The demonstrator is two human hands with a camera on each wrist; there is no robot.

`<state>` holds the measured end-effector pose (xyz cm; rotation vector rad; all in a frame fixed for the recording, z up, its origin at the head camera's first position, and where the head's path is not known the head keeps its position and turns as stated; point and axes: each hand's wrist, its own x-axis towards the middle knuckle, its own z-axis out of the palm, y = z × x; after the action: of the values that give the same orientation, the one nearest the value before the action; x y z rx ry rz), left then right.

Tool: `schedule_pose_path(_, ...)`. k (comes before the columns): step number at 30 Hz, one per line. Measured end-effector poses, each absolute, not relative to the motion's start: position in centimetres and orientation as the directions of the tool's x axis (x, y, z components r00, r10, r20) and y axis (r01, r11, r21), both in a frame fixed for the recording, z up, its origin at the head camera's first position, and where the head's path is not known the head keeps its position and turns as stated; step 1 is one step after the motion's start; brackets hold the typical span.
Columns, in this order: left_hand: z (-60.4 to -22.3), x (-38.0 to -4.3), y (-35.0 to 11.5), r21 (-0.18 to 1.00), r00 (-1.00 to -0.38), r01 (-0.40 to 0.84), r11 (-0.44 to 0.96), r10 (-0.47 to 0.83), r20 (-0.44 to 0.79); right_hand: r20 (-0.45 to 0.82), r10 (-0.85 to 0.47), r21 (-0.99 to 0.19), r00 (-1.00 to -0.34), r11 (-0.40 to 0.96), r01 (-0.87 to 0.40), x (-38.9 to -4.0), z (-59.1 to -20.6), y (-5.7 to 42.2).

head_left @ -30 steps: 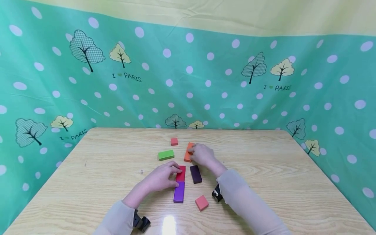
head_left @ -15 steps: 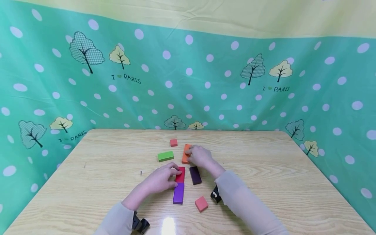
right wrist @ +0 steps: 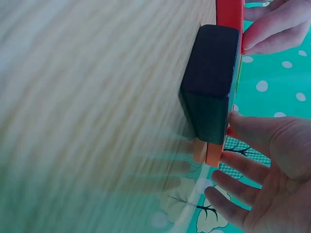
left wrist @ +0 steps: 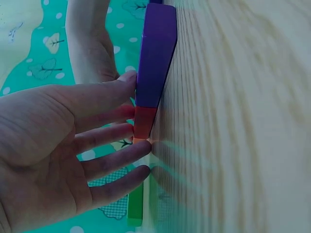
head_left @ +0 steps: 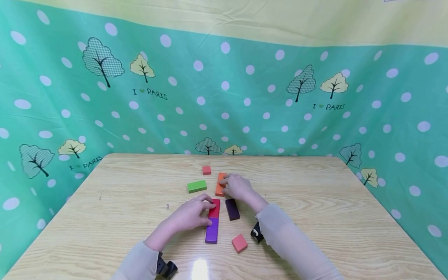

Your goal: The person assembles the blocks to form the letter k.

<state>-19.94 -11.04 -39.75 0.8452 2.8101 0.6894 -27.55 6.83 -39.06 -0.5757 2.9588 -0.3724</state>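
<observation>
My left hand [head_left: 191, 213] lies at the left side of two blocks set end to end. Its thumb touches the purple block [head_left: 211, 232], and its fingertips rest on the red block [head_left: 214, 209]. Farther back, my right hand [head_left: 238, 187] touches the orange block [head_left: 220, 185] from its right side, a finger over its top and the thumb near its right edge. In the right wrist view, that hand's fingers stretch out fairly straight. The dark purple block [head_left: 232, 209] lies just right of the red one, below my right hand.
A green block [head_left: 197, 186] lies left of the orange one. One small red cube [head_left: 206, 170] sits at the back, another small red cube [head_left: 239, 244] at the front right. All are on a wooden table [head_left: 105, 217] before a green dotted curtain [head_left: 245, 70].
My right hand has slid the orange block a little to the left and turned it straighter, toward the line of the red and purple blocks. My left hand has stayed nearly still.
</observation>
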Motion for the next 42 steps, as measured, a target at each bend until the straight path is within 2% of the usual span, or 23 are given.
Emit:
schedule_pose_path(21,-39.69,-19.4,-10.54,0.439,-0.847,0.491,0.753,0.53,0.038,-0.059,-0.456,-0.242,-0.888,0.869,-0.431,-27.25,-39.09,6.15)
schedule_pose_path(31,-40.03,-19.43,-10.27,0.445,-0.844,0.501,0.742,0.533,0.061,-0.04,-0.506,-0.275,-0.862,0.835,-0.477,-26.99,-39.16,6.26)
schedule_pose_path(42,-39.84,-19.29,-10.13,0.448,-0.85,0.493,0.746,0.523,0.066,-0.038,-0.524,-0.248,-0.851,0.83,-0.5,-26.68,-39.1,6.34)
